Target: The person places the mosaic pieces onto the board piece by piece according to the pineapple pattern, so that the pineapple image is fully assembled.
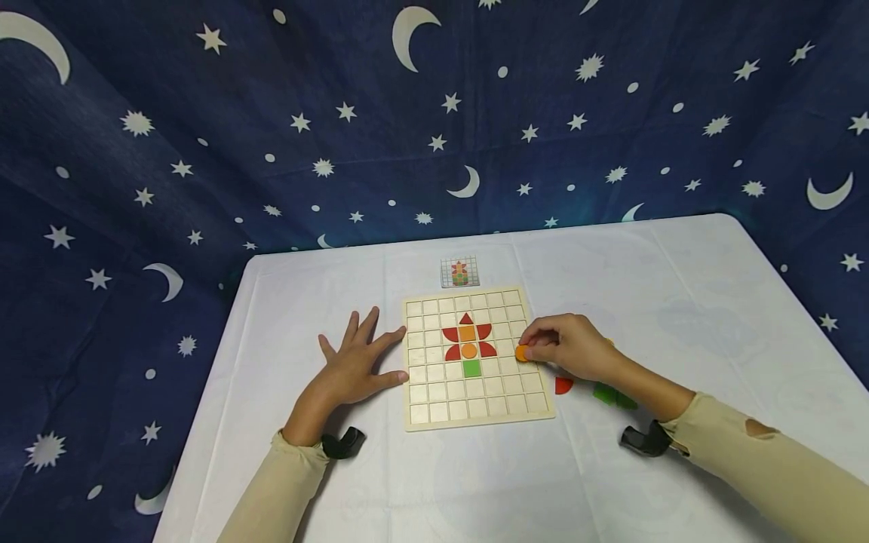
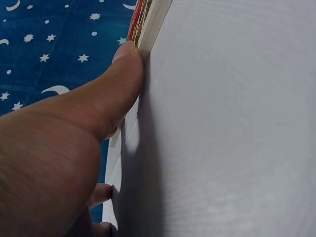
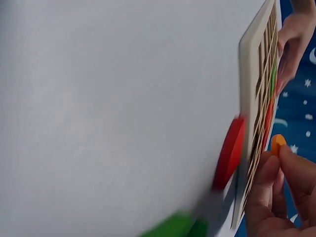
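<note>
A wooden grid board [image 1: 434, 392] lies on the white table. On it, flat red, orange and green pieces form a figure: a red triangle [image 1: 465, 319], an orange square [image 1: 467, 333], an orange disc [image 1: 469, 351], several curved red pieces and a green square [image 1: 471, 368]. My right hand [image 1: 573, 347] pinches an orange piece [image 3: 278, 142] with a rounded edge between thumb and fingers, over the board's right side. With fingers spread, my left hand [image 1: 353, 369] has its thumb [image 2: 126, 64] and index fingertip at the board's left edge.
Just beyond the board lies a small pattern card [image 1: 459, 271] with a similar figure. Right of the board are a loose red piece [image 1: 563, 385] and green pieces [image 1: 614, 396], partly under my right forearm. A dark blue star-and-moon cloth [image 1: 380, 136] hangs behind the table.
</note>
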Tool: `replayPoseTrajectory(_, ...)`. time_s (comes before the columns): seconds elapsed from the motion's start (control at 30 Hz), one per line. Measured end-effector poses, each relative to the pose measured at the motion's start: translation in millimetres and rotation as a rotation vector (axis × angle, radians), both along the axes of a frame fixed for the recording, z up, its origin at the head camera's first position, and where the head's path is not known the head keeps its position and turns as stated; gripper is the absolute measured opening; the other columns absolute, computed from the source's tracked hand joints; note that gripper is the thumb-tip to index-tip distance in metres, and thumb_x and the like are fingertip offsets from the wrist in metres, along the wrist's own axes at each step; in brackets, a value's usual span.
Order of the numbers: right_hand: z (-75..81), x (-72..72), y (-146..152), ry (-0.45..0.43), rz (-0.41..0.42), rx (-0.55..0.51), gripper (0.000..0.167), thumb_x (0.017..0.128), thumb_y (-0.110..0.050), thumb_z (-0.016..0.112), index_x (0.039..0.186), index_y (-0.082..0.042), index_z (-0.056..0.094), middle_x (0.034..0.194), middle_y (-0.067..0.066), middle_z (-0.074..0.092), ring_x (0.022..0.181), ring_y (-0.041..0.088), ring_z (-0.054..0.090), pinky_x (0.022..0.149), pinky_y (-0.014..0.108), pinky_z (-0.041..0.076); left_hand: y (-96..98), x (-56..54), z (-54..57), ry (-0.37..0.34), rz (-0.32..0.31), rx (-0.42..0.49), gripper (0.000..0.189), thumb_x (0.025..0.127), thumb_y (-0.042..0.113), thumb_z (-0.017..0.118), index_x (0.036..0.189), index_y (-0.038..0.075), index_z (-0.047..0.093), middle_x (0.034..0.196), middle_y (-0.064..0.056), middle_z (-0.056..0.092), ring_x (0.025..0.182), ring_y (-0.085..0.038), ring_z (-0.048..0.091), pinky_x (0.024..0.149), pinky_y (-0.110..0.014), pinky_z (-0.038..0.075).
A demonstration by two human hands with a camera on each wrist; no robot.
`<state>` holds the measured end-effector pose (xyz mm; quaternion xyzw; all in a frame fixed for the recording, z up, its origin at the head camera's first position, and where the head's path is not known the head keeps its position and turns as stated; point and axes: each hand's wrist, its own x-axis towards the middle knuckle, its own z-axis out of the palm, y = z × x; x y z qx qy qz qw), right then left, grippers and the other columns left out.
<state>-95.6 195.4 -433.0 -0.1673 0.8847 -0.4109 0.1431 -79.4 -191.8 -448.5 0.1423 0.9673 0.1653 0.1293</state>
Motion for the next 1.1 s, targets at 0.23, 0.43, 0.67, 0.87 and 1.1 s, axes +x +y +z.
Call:
replayPoseTrajectory(0.23,-5.0,2.8,-24.6,-0.022,0.027,-0.028,0.012,0.086,-0.014,0.082,0.094,-0.022,0.079,0.081,-0.007,0.071,0.073,0.013,0.063,0.067,0.023,0.052,0.1,0.5,-0.6,0.003,0.002,0.002,0.084,0.083,0.064,0.074,0.155,0.036,0.043,0.173,-0.016,0.008,0.157,-0.05,-0.003,0.1,-0.091,-0.007)
replayPoseTrajectory(0.43,-6.9,5.0,-39.7,0.017,0.053,-0.04,0.011,0.084,-0.013,0.084,0.092,-0.019,0.079,0.077,-0.01,0.07,0.07,0.011,0.062,0.064,0.022,0.052,0.5,0.3,-0.1,0.004,0.003,-0.002,0.084,0.083,0.065,0.074,0.155,0.036,0.043,0.173,-0.016,0.008,0.157,-0.05,-0.003,0.1,-0.091,-0.006)
replayPoseTrajectory(0.67,-8.4,8.1,-48.2,0.068,0.062,-0.013,0.01,0.083,-0.011,0.084,0.089,-0.017,0.079,0.072,-0.012,0.068,0.065,0.007,0.06,0.062,0.022,0.05,1.1,-0.2,-0.3,0.008,-0.001,0.002,0.084,0.083,0.065,0.073,0.156,0.035,0.043,0.172,-0.016,0.009,0.157,-0.05,-0.002,0.1,-0.091,-0.007)
replayPoseTrajectory(0.87,-10.0,10.5,-51.9,0.143,0.061,0.007,0.01,0.082,-0.007,0.084,0.088,-0.014,0.08,0.072,-0.011,0.069,0.063,0.003,0.058,0.061,0.021,0.05,0.2,-0.3,-0.3,0.013,-0.002,0.003,0.083,0.083,0.065,0.073,0.155,0.036,0.044,0.172,-0.016,0.009,0.157,-0.051,-0.002,0.1,-0.091,-0.006)
replayPoseTrajectory(1.1,-9.2,10.7,-51.7,0.163,0.05,0.042,0.009,0.081,-0.011,0.086,0.088,-0.014,0.081,0.073,-0.011,0.07,0.064,0.003,0.057,0.06,0.021,0.049,-0.4,-1.1,0.2,0.012,-0.004,0.005,0.083,0.083,0.065,0.073,0.155,0.036,0.043,0.172,-0.016,0.009,0.157,-0.051,-0.002,0.1,-0.091,-0.006)
